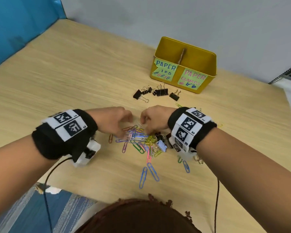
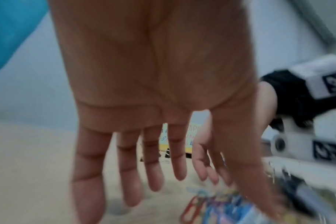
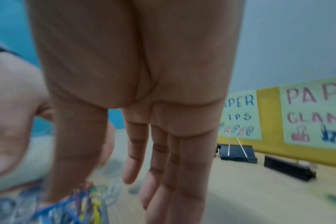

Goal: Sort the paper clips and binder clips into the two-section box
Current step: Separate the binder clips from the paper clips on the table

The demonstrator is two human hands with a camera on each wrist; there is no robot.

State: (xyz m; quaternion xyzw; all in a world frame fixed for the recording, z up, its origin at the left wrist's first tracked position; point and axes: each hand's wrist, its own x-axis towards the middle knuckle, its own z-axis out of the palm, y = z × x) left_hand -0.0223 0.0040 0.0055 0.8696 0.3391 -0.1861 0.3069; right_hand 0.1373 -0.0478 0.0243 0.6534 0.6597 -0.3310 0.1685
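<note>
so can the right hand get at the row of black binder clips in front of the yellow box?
Probably yes: right hand sits over the paper clip pile; bare table lies between it and the black binder clips.

A yellow two-section box (image 1: 207, 64) is wearing two pale green labels, one lettered in blue (image 1: 165, 71), the other in pink (image 1: 192, 79). Black binder clips (image 1: 161, 92) with silver wire handles are showing dark against the light wood-grain tabletop (image 1: 65, 81). A heap of paper clips (image 1: 138, 138) is glinting in blue, pink, purple, green, yellow, red and silver. Black wristbands (image 1: 45, 142) are carrying white panels with black square-code patterns. A blue panel (image 1: 15, 22) and a pale grey wall (image 1: 175, 17) are framing the scene.
</note>
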